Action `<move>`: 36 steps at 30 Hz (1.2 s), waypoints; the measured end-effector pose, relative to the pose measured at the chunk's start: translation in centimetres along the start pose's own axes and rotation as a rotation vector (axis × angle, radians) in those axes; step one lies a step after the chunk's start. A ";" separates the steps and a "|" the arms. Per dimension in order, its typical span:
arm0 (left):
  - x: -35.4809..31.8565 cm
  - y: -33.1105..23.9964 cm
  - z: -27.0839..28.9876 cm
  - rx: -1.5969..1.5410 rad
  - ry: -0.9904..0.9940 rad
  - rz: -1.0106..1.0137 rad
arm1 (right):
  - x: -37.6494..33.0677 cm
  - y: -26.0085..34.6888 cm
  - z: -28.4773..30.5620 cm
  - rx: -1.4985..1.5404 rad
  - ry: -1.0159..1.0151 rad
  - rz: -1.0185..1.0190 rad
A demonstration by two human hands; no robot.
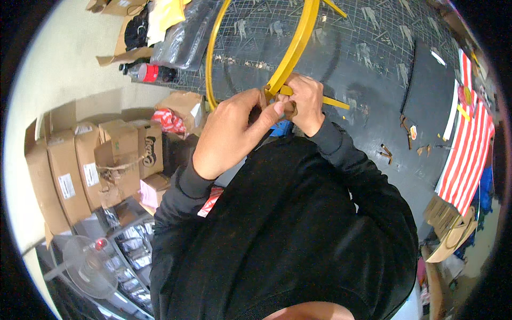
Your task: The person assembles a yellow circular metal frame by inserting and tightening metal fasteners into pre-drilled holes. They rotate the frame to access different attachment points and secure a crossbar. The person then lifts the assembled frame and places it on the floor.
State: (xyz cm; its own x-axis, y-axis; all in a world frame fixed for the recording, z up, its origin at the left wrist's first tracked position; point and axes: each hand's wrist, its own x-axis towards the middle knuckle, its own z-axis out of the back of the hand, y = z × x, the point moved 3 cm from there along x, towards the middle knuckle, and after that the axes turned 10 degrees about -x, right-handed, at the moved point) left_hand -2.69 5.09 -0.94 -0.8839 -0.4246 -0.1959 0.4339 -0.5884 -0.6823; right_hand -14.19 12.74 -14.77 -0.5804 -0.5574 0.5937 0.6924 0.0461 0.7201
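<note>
A long yellow strap (pixel 296 48) arches up from my hands and loops round on the left over the dark table. My left hand (pixel 229 128) is closed, its thumb and fingers pinching the strap near its lower bend. Close against it, my right hand (pixel 306 101) has its fingers curled round the strap too. One flat yellow end sticks out to the right past my right hand. Something brown shows between the fingertips, too covered to name. Just below the hands is a small blue object (pixel 281 128), mostly hidden.
The dark table (pixel 362 112) carries a black flat piece (pixel 426 80), small brown scraps (pixel 386 153) and a red-and-white striped cloth (pixel 465 160) at right. A bottle with a red label (pixel 149 72) lies at upper left. Cardboard boxes (pixel 64 176) and a fan (pixel 88 266) stand left.
</note>
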 end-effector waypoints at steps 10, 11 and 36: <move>-0.7 -0.4 -2.1 -0.658 0.003 0.155 | 3.9 0.8 5.1 -0.195 0.464 0.068; -0.7 -0.6 -1.9 -0.688 -0.010 0.173 | 4.9 1.3 5.7 -0.177 0.416 0.138; -1.4 6.1 13.3 -1.045 0.244 -0.017 | 21.1 13.2 -1.9 -0.576 0.879 0.715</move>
State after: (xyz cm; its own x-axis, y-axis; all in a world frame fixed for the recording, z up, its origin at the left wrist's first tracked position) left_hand 3.53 -7.01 4.58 -0.9495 -0.2051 -0.2374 0.1594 0.3361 -0.9282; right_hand -16.49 -0.04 6.56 0.3242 -0.9273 0.1873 0.9459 0.3203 -0.0517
